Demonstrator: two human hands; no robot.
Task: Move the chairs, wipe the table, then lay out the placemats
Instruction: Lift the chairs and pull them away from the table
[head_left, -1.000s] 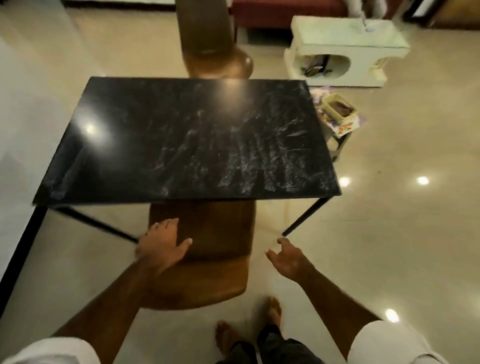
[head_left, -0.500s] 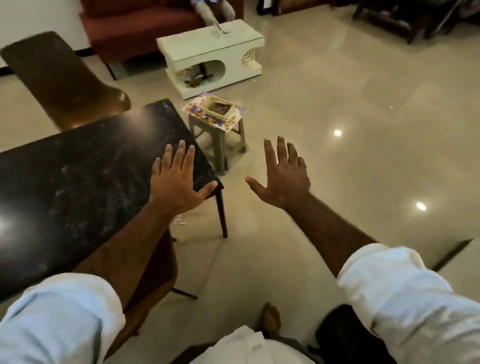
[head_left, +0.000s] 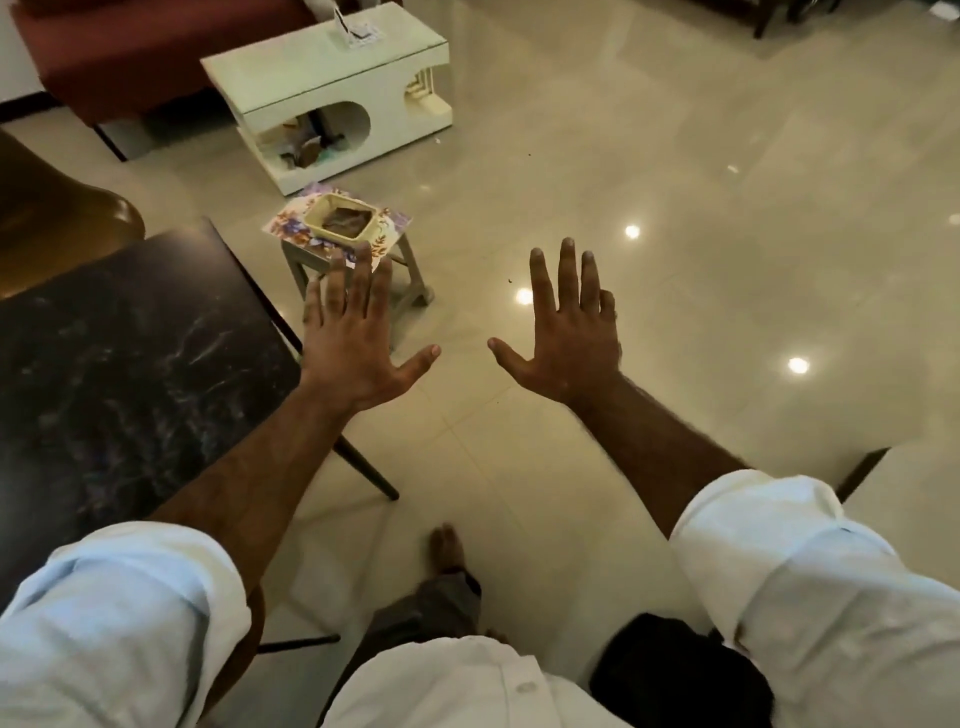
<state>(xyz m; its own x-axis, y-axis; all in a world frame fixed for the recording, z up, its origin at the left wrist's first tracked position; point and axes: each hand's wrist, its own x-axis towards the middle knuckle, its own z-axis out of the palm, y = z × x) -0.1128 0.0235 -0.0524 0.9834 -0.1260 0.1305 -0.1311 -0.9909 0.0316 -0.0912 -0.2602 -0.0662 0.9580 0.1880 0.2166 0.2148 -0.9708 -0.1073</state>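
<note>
Presently I hold my left hand (head_left: 358, 338) and right hand (head_left: 566, 338) raised beside the edge of the black marbled rectangular tabletop (head_left: 130, 364), fingers spread, grasping nothing. Flowered flat placemats (head_left: 288, 231) lie under a cream dish (head_left: 312, 221) on the small grey stool (head_left: 415, 273) off its corner, likely parked clear for wiping.

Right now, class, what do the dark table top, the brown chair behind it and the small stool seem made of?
Table top: likely polished black marble or laminate; pale veins, soft sheen. Brown chair: glossy moulded shell, plastic or lacquered wood; bright curved highlight. Stool: matte grey, perhaps painted wood; no shine.
</note>
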